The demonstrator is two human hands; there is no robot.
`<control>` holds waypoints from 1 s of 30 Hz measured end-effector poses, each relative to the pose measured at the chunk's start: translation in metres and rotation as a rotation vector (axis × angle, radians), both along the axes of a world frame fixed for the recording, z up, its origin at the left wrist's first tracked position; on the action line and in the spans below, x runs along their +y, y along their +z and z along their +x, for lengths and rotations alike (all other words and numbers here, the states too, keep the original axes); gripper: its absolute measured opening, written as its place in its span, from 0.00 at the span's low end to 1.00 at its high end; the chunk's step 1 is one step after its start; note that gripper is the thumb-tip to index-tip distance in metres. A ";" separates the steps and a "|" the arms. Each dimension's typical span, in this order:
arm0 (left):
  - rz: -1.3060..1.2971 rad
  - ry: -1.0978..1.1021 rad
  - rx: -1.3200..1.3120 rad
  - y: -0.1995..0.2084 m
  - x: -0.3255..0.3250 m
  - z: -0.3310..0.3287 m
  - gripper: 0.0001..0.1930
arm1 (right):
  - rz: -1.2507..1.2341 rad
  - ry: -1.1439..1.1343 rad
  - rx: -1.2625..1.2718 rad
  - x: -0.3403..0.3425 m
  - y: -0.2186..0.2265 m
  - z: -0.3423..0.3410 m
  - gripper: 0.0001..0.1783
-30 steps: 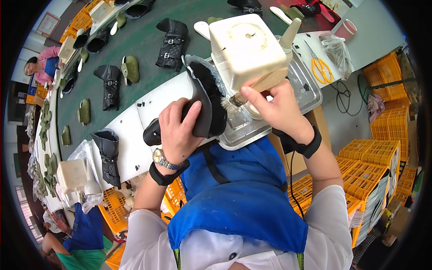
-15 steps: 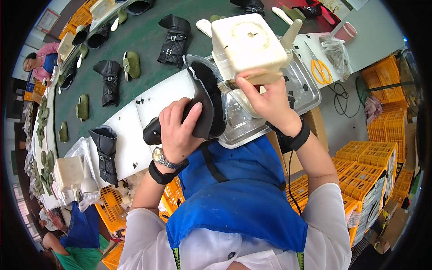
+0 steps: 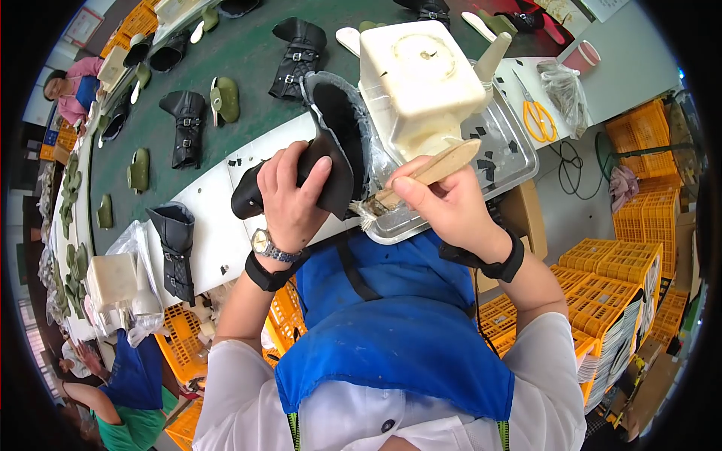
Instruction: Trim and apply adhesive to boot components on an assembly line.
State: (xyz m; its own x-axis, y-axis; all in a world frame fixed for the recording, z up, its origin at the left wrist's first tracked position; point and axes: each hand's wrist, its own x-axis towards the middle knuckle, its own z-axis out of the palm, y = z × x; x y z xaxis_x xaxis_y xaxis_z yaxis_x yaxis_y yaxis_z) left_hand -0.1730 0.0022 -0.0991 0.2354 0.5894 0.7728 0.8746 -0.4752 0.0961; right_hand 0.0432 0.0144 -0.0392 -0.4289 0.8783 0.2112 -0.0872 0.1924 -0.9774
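Note:
My left hand [image 3: 289,197] is wrapped round a black boot [image 3: 332,180], thumb along its shaft. The boot lies tilted on its side; its wide opening, with a grey fuzzy lining, faces right. Between the fingers and thumb of my right hand [image 3: 455,201] is the wooden handle of a flat brush [image 3: 445,161]. The pale, worn bristles are at the lower rim of the boot's opening; whether they touch it I cannot tell. Just beyond my right hand, a white plastic container [image 3: 425,83] stands in a metal tray [image 3: 529,167] scattered with small black scraps.
Orange-handled scissors [image 3: 538,120] and a plastic bag [image 3: 564,94] lie right of the tray. Other black boots [image 3: 298,60] and green shoe lasts [image 3: 224,100] are spread over the green table [image 3: 248,113]. Orange crates [image 3: 602,301] stack at the right. Co-workers sit at the left.
My right hand has brought the brush down and toward me, from beside the boot's opening to its lower rim. The boot has shifted slightly left and tipped more upright.

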 end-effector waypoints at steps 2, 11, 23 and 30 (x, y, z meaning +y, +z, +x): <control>0.005 0.011 0.022 -0.001 0.001 0.000 0.33 | -0.237 0.022 0.062 0.002 0.000 0.003 0.06; 0.000 -0.030 0.011 0.004 -0.007 -0.001 0.30 | 0.522 -0.107 -0.246 0.020 -0.015 0.001 0.03; -0.483 -0.270 -0.863 0.005 -0.014 -0.015 0.37 | 0.187 -0.370 0.001 0.024 0.000 0.025 0.08; -0.640 -0.707 -2.059 -0.012 -0.012 -0.083 0.34 | 0.074 -0.431 -0.204 0.035 -0.016 0.075 0.09</control>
